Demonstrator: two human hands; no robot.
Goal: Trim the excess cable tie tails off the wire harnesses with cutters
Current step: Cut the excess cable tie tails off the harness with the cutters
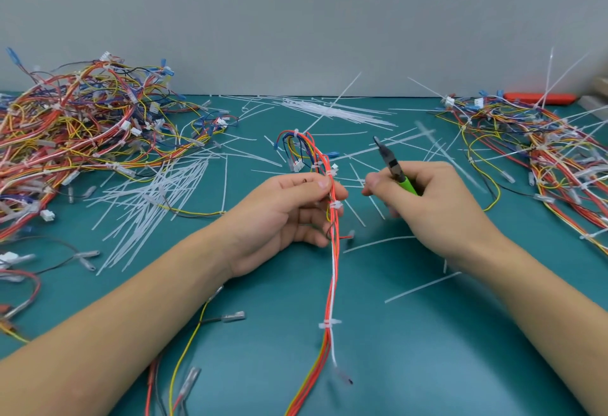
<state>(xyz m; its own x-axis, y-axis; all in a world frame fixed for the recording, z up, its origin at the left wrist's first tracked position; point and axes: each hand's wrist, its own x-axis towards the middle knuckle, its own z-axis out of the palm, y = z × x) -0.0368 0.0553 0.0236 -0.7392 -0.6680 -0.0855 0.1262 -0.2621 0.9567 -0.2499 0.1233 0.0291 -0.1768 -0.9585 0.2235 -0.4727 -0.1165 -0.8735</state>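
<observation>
Orange-red wires make up most of the wire harness (333,251) held upright at frame centre. Left hand (289,214) pinches it between thumb and forefinger just above a white cable tie head (335,205); the other fingers curl loosely behind the bundle. Further tie heads sit on the bundle at 12 o'clock of the hand (317,165) and at 6 o'clock, low down (330,324). All three look cut short; no long tail visible on this harness, though blur leaves that uncertain.

Right hand (431,201) is wrapped round the green handles of the cutters (391,165). Nose points to 11 o'clock, well apart from the harness. Jaws appear narrow or closed; cannot tell for certain.

Teal mat (427,366) carries loose cut tails (154,198) at 9 o'clock, uncut cable ties (332,109) at 12 o'clock, a wire pile at 10 o'clock (82,126) and another at 3 o'clock (543,152) with long tails sticking up.

Risks, as judged:
- Nicked insulation: tie heads sit tight against thin wires, so a flush cut with the nose angled inward could bite a conductor.
- Thumb sits just beside the nearest tie head; a cut there brings the blades near skin.
- Single pinch grip: the harness may twist when the blades press.
- Severed tails can spring off.
- Finished and untrimmed harnesses could mix, given two similar piles.
</observation>
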